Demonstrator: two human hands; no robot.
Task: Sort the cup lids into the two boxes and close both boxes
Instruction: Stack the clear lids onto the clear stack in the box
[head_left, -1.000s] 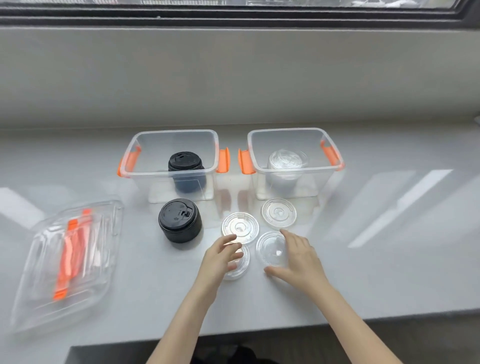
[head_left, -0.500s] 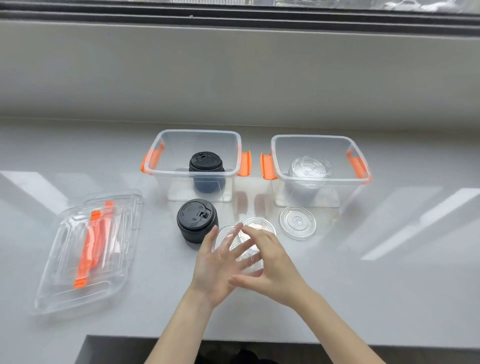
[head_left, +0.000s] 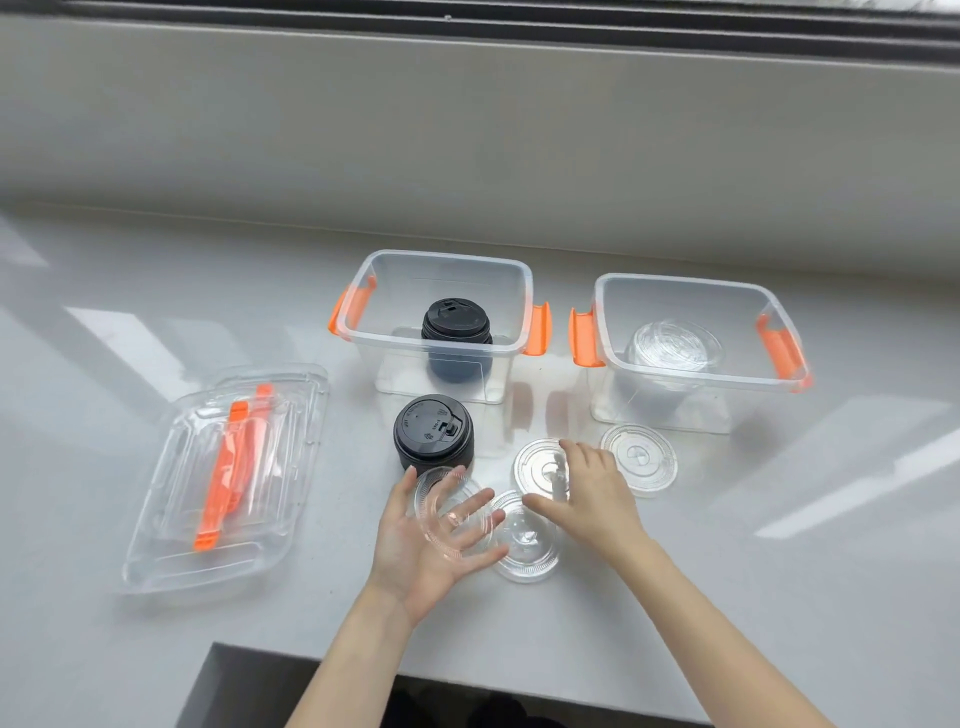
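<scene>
Two clear boxes with orange latches stand open: the left box (head_left: 436, 345) holds a stack of black lids (head_left: 456, 325), the right box (head_left: 685, 376) holds clear lids (head_left: 675, 345). Another stack of black lids (head_left: 434, 428) stands in front of the left box. My left hand (head_left: 426, 540), palm up, holds a clear lid (head_left: 452, 512) tilted in its fingers. My right hand (head_left: 592, 491) rests fingers spread over a flat clear lid (head_left: 537, 465). One clear lid (head_left: 527, 545) lies between my hands, another clear lid (head_left: 640, 457) right of my right hand.
Two stacked clear box covers (head_left: 228, 478) with orange handles lie at the left on the grey counter (head_left: 779, 571). A wall and window sill rise behind the boxes. The counter's front edge runs just below my forearms.
My hands, held together over the clear lids half a second ago, have come apart. The left hand now has one clear lid raised; the right hand has moved right over another lid.
</scene>
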